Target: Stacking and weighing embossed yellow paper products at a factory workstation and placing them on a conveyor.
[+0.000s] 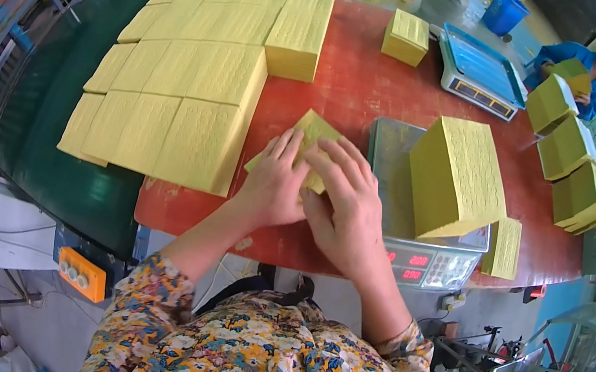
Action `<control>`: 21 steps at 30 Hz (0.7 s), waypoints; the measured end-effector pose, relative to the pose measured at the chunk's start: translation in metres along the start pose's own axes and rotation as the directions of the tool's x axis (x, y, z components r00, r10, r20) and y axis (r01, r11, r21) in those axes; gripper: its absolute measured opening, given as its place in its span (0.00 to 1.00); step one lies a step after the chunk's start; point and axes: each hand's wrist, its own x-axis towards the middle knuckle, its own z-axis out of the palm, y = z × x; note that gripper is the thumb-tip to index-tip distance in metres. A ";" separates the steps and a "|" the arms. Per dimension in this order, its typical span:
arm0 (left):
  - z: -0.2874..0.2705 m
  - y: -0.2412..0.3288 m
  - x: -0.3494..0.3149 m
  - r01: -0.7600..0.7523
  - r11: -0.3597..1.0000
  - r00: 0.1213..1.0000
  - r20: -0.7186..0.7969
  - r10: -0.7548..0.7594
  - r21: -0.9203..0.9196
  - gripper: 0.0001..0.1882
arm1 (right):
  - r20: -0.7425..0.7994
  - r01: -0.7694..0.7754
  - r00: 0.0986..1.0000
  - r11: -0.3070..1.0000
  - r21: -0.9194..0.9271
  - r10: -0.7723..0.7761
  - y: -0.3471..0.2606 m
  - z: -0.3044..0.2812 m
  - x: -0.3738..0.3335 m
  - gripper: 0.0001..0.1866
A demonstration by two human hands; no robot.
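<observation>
Between my hands, on the red table, are yellow paper sheets (312,124), partly hidden by my fingers; I cannot tell how thick they are. My left hand (274,183) grips them from the left, its fingers together over the top. From the right, my right hand (345,204) bends its fingers over the same sheets, thumb toward the left hand. Just right of it, a tall stack of embossed yellow paper (458,181) stands on a digital scale (393,151) with lit red digits. To the left lie many yellow paper stacks (198,73), packed in rows.
A small stack (503,250) stands beside the scale, another (406,38) farther back. Behind is a second scale (481,63) with a blue tray. At far right, a person in blue (557,52) holds yellow paper near more stacks (570,146). A green surface (47,118) adjoins the red table (351,68).
</observation>
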 end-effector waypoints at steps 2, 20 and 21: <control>-0.023 0.014 -0.028 -0.061 0.984 0.995 0.073 0.074 -0.169 0.41 | 0.049 0.010 0.999 1.000 -0.020 -0.009 0.011 0.000 -0.001 0.23; 0.045 0.125 -0.213 0.025 -0.677 0.209 0.666 -0.716 -0.736 0.37 | 0.492 -0.226 0.853 0.973 0.047 0.174 0.044 0.033 -0.076 0.17; 0.046 0.127 -0.203 -0.039 -0.610 0.349 0.562 -0.750 -0.791 0.38 | 0.485 -0.225 0.856 0.974 0.038 0.179 0.039 0.031 -0.082 0.17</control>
